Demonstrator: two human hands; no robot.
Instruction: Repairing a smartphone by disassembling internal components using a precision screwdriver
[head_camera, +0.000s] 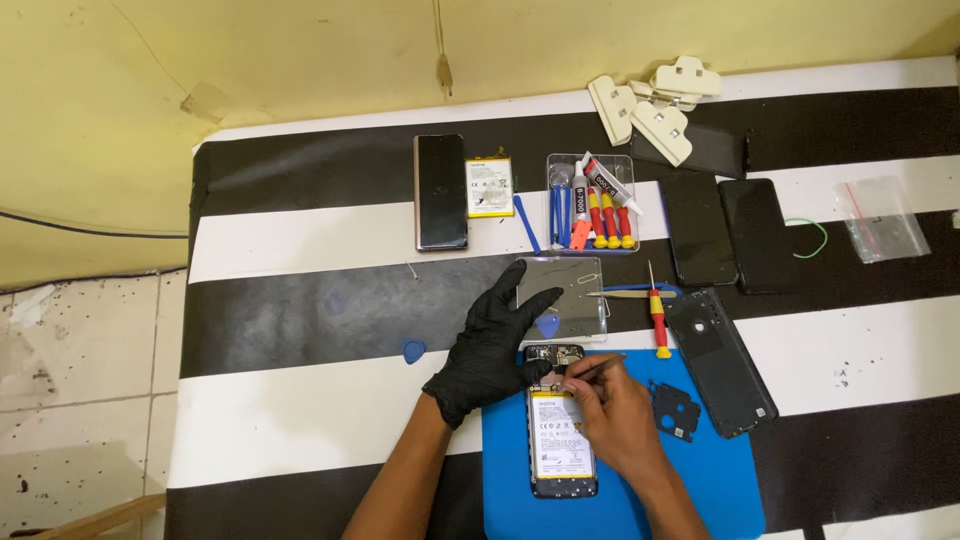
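On the blue mat (720, 480) sits the opened phone (562, 430), back off, battery showing. Gloved left hand (490, 350) rests fingers spread at its top-left corner, gripping nothing. Bare right hand (615, 415) pinches thin tweezers (598, 368), tip touching the phone's upper end.

A table (300, 330) draped in broad black and white stripes carries it all. Up top lies a dark phone (440, 191) beside a loose battery (489, 187). A clear tray (592, 203) holds screwdrivers and glue. White clips (655, 105) sit at the far edge, two black phones (727, 232) right of the tray. A blue mat (700, 480) lies near the front edge, a blue pick (413, 351) left of it, a red-handled screwdriver (658, 322) and back cover (722, 360) alongside.
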